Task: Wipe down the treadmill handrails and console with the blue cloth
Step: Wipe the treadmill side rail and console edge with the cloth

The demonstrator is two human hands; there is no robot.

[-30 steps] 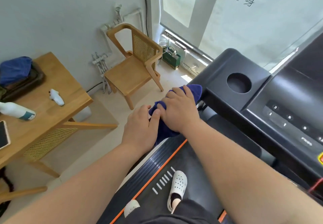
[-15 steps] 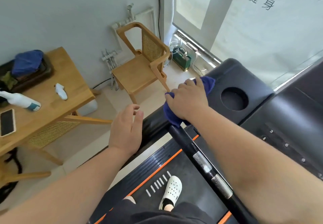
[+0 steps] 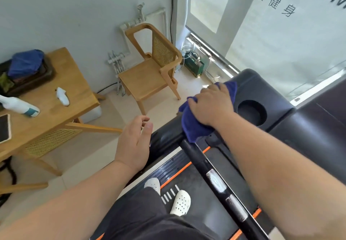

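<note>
**Supervisor:** Report hand status and cloth location.

**Operator:** I see the right hand (image 3: 210, 106) palm-down on the blue cloth (image 3: 192, 127). Its fingers (image 3: 215, 89) lie close together and flat, pressing the cloth onto the left end of the console (image 3: 262, 86), where the left handrail (image 3: 211, 172) meets it. Cloth edges show past the fingertips and hang below the heel of the hand over the top of the rail.

**Supervisor:** Left hand?

**Operator:** I read the left hand (image 3: 133, 142) as empty. Its fingers (image 3: 143, 120) are loosely curled and slightly spread, with the thumb out. It is just beside the black side upright, left of the cloth; I cannot tell whether it touches the frame.

**Supervisor:** Condition of the machine?

**Operator:** The handrail runs from the cloth toward the lower right and carries two silver sensor plates (image 3: 215, 181). A round cup recess (image 3: 250, 111) sits in the console just right of the right hand. Both feet in white perforated shoes (image 3: 180, 202) stand on the belt (image 3: 187, 183).

**Supervisor:** Surroundings?

**Operator:** To the left, the wooden surface (image 3: 61, 82) holds a spray bottle (image 3: 20, 106) lying down, a phone (image 3: 3, 128) and a dark tray (image 3: 33, 79) with a second blue fabric item on it. A wooden chair (image 3: 149, 73) stands by the wall.
</note>
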